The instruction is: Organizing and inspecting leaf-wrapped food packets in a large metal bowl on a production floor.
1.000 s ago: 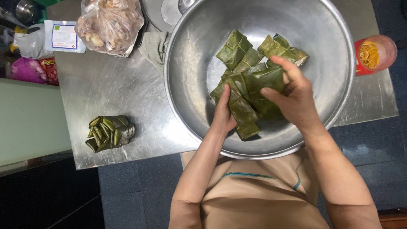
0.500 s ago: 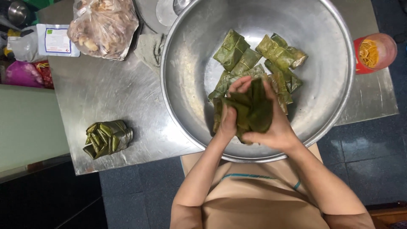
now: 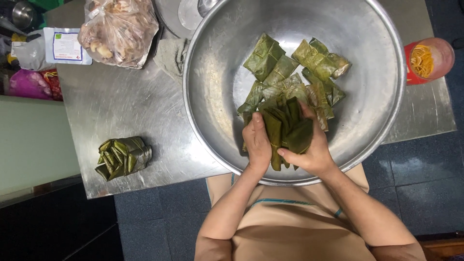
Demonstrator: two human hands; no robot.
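Over a steel table (image 3: 121,106) above dark floor tiles, both hands' fingers (image 3: 256,123) around a leaf-wrapped bundle (image 3: 285,128).

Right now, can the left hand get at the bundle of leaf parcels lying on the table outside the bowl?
Probably yes, but not at once: the left hand is gripping a stack of leaf parcels together with the right hand. The bundle lies uncovered on the table.
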